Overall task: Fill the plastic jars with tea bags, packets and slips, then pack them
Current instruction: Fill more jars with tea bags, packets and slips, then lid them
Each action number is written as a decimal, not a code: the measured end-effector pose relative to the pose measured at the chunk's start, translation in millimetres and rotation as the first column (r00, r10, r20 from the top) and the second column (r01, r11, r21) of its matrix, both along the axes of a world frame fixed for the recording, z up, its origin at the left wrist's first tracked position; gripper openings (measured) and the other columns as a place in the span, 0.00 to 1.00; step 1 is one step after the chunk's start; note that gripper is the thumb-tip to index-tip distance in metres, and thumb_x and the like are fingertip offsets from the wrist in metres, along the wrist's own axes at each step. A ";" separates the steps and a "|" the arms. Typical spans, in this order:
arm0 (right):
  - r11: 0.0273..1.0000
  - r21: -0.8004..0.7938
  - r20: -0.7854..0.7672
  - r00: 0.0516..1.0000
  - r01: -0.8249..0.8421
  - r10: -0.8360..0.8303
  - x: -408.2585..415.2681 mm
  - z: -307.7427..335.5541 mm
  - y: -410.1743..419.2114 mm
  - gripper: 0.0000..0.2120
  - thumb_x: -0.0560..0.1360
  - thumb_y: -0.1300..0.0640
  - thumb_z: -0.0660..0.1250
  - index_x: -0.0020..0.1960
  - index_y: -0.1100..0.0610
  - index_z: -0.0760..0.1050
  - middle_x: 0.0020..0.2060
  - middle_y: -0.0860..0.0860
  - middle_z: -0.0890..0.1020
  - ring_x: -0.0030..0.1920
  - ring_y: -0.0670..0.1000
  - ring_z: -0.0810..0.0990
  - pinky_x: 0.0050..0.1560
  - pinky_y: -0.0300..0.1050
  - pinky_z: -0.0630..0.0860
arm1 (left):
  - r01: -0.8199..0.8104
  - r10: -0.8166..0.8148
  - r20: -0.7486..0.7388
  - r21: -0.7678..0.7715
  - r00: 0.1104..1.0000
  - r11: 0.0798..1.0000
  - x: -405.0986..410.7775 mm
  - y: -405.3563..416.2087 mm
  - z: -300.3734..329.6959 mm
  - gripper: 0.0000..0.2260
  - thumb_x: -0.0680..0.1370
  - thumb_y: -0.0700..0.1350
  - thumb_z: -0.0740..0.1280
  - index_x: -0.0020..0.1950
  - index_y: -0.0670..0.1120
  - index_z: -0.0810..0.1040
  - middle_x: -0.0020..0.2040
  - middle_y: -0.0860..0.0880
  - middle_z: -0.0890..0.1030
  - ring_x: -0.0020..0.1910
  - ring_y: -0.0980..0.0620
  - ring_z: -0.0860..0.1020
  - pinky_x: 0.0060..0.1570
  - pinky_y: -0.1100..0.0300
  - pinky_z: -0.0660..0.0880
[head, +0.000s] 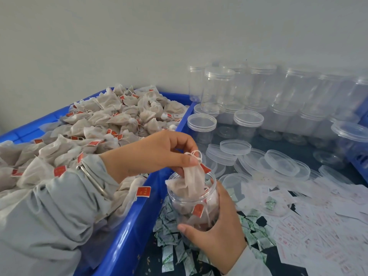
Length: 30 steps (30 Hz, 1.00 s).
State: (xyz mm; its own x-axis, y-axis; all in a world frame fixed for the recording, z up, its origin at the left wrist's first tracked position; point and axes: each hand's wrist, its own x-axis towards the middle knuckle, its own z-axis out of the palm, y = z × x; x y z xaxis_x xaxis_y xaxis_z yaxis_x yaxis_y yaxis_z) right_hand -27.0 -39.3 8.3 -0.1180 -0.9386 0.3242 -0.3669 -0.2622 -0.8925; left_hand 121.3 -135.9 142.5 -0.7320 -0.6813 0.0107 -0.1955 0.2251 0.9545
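My right hand [217,232] grips a clear plastic jar [179,198] from the side, just right of the blue crate. Several tea bags with red tags lie inside it. Above the jar's mouth, my left hand [159,152] pinches a white tea bag [194,180] with its string and red tag, its lower end inside the jar. A heap of tea bags [103,124] fills the blue crate [127,236] on the left. Small green-and-white packets [169,242] lie scattered under the jar. White slips with red print [310,226] cover the table to the right.
Several empty clear jars [258,92], some stacked, stand at the back right against the wall. Loose clear lids [278,162] lie in front of them. Another blue crate edge [358,162] shows at the far right. The table top is dark.
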 end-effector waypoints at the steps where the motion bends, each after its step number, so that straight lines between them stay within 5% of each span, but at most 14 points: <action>1: 1.000 0.002 0.006 1.000 -0.002 0.002 0.1 -0.4 0.4 0.48 0.53 0.41 0.79 0.68 0.32 0.61 0.62 0.39 0.74 0.64 0.43 0.73 0.61 0.49 0.73 | 0.041 -0.040 -0.020 0.047 0.999 0.998 0.9 1.0 1.3 0.04 0.68 0.43 0.69 0.42 0.45 0.78 0.39 0.51 0.82 0.39 0.54 0.82 0.41 0.63 0.79; 5: 1.000 0.011 0.001 1.000 -0.017 0.017 0.3 -3.1 -0.8 0.51 0.54 0.40 0.79 0.72 0.41 0.60 0.65 0.41 0.72 0.66 0.44 0.71 0.65 0.49 0.71 | 0.095 -0.098 0.012 0.125 0.995 0.988 -4.2 6.3 -2.9 0.02 0.72 0.40 0.67 0.44 0.45 0.76 0.38 0.53 0.81 0.38 0.56 0.81 0.40 0.64 0.79; 8: 0.999 0.033 0.006 1.000 -0.024 0.024 0.2 -3.4 -2.1 0.50 0.53 0.42 0.79 0.71 0.46 0.63 0.62 0.44 0.74 0.64 0.46 0.73 0.64 0.50 0.71 | 0.131 -0.072 0.356 -0.145 0.932 0.981 -11.4 10.6 -5.7 0.06 0.77 0.41 0.66 0.43 0.51 0.75 0.35 0.60 0.78 0.37 0.60 0.79 0.43 0.69 0.75; 10: 0.999 0.031 0.001 1.000 -0.016 0.016 0.4 -2.1 -1.3 0.49 0.52 0.43 0.79 0.70 0.42 0.63 0.61 0.41 0.74 0.63 0.44 0.74 0.63 0.46 0.72 | 0.284 -0.037 0.571 -0.349 0.820 0.893 -15.4 16.5 -3.5 0.09 0.79 0.46 0.63 0.39 0.55 0.72 0.32 0.60 0.75 0.33 0.66 0.74 0.39 0.76 0.68; 13: 0.999 0.036 0.019 1.000 -0.017 0.016 0.6 -1.0 1.2 0.51 0.52 0.42 0.78 0.71 0.42 0.61 0.63 0.41 0.73 0.65 0.42 0.72 0.64 0.46 0.71 | 0.424 -0.023 0.701 -0.404 0.713 0.811 -19.5 25.1 -6.1 0.13 0.82 0.49 0.56 0.37 0.50 0.68 0.31 0.53 0.70 0.30 0.61 0.68 0.36 0.73 0.65; 15: 0.999 0.050 0.031 0.999 -0.022 0.020 0.5 -1.2 1.8 0.52 0.51 0.41 0.77 0.72 0.46 0.61 0.64 0.43 0.72 0.66 0.42 0.71 0.65 0.49 0.71 | 0.393 -0.028 0.694 -0.374 0.720 0.840 -19.5 27.2 -6.7 0.16 0.82 0.50 0.54 0.36 0.46 0.68 0.30 0.52 0.68 0.29 0.59 0.67 0.34 0.71 0.65; 18: 0.998 0.008 0.115 0.992 -0.062 0.061 0.7 1.3 -0.3 0.49 0.52 0.48 0.80 0.71 0.48 0.64 0.61 0.48 0.76 0.62 0.48 0.76 0.61 0.53 0.74 | 0.247 0.011 0.527 -0.417 0.850 0.874 -16.4 24.2 -3.2 0.14 0.80 0.53 0.57 0.36 0.53 0.73 0.31 0.57 0.73 0.31 0.62 0.71 0.36 0.70 0.68; 20: 0.996 -0.049 0.227 0.970 -0.076 0.085 0.4 3.0 -1.5 0.43 0.54 0.56 0.80 0.67 0.46 0.67 0.55 0.51 0.81 0.55 0.53 0.81 0.52 0.52 0.80 | 0.106 0.111 0.383 -0.503 0.917 0.858 -13.1 18.9 -2.4 0.09 0.75 0.62 0.58 0.45 0.61 0.75 0.42 0.63 0.77 0.42 0.67 0.75 0.44 0.73 0.71; 22: 0.996 -0.084 0.305 0.951 -0.016 0.041 -1.5 2.8 -2.1 0.38 0.55 0.56 0.79 0.60 0.40 0.69 0.52 0.49 0.82 0.51 0.52 0.83 0.47 0.44 0.80 | 0.011 0.151 0.274 -0.511 0.950 0.859 -9.5 13.3 -3.4 0.18 0.68 0.69 0.61 0.55 0.66 0.70 0.54 0.66 0.74 0.54 0.71 0.72 0.52 0.75 0.70; 26: 0.991 -0.108 0.318 0.947 0.073 -0.036 -5.2 4.8 -3.2 0.38 0.53 0.45 0.77 0.56 0.22 0.64 0.53 0.37 0.79 0.55 0.40 0.79 0.51 0.30 0.74 | 0.125 0.044 0.446 -0.343 0.894 0.931 -9.9 10.3 -15.4 0.45 0.59 0.70 0.71 0.72 0.65 0.54 0.68 0.64 0.67 0.65 0.69 0.67 0.63 0.69 0.66; 30: 0.986 -0.165 0.316 0.948 0.009 0.045 -4.3 4.2 -3.4 0.38 0.56 0.50 0.77 0.58 0.25 0.65 0.54 0.39 0.81 0.54 0.39 0.80 0.50 0.26 0.73 | 0.132 0.069 0.482 -0.371 0.873 0.919 -18.8 14.2 -28.8 0.52 0.59 0.65 0.75 0.74 0.63 0.47 0.70 0.62 0.67 0.67 0.64 0.66 0.64 0.67 0.62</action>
